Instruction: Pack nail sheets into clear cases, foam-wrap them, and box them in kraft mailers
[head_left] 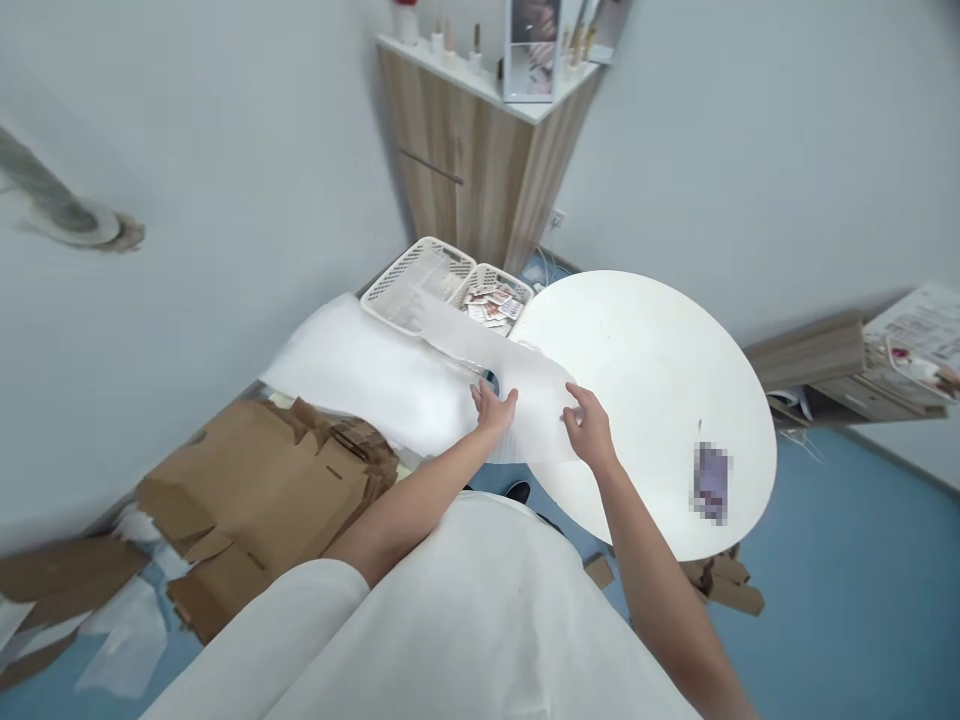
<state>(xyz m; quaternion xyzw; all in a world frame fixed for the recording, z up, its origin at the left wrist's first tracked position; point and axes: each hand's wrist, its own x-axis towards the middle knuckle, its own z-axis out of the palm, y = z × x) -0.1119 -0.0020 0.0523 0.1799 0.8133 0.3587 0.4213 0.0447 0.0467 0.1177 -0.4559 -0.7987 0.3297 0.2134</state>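
My left hand (493,408) is over the white foam sheeting with its thumb and fingers spread. Just beyond its fingertips a small dark, rounded thing (491,380) shows, partly covered by the sheeting; I cannot make out its kind. Near the right end of a strip of thin white foam sheet (536,395) is my right hand (589,428), its fingers bent and apart, with nothing plainly gripped. That strip reaches from the baskets over the left edge of the round white table. A larger stack of white foam sheets (375,375) lies to the left.
Two white plastic baskets (427,243) stand at the back, one holding printed cards (491,303). Flattened cardboard boxes (262,480) lie at the left. On the round white table (637,340) is a blurred purple item (711,483). A wooden cabinet (465,150) fills the corner.
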